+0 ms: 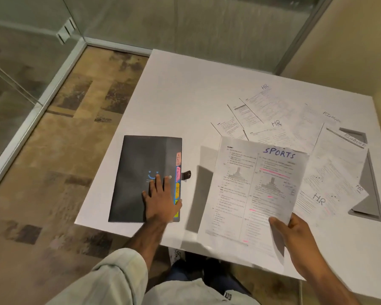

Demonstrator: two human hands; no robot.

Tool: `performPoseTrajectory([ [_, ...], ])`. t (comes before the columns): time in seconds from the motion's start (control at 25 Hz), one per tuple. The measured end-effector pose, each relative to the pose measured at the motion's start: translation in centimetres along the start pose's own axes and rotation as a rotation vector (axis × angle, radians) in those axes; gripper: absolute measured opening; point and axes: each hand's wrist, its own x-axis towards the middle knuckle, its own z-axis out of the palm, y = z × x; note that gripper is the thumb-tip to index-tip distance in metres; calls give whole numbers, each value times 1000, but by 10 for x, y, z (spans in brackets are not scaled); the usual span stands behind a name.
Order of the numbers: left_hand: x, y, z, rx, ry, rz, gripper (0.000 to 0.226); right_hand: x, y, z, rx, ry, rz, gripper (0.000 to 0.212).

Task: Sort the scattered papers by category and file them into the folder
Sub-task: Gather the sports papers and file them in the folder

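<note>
Right hand (295, 236) pinched on the near right corner of the sheet marked SPORTS (253, 192), held tilted above the desk's (185, 95) near edge. Left hand (161, 199) flat, fingers spread, pressed on the closed black folder (136, 172) near the desk's left edge, beside coloured index tabs (177, 179) and a snap strap (187, 175). Scattered papers (295, 128) marked HR and FINANCE overlapping toward the right far corner, partly over a grey recess (371, 194) by the right edge.
</note>
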Motion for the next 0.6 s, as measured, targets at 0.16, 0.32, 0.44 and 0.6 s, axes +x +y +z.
performPoseTrajectory([
  [0.16,1,-1,2,36,-6,17,93,-1,5,13,7,-11,-7,16],
  [0.32,6,-1,-2,61,-20,40,90,-3,10,19,23,5,5,16],
  [0.44,7,-1,-3,85,-73,57,99,-5,14,17,39,18,11,16],
  [0.6,9,9,-7,91,-116,26,96,-10,19,13,46,31,14,17],
])
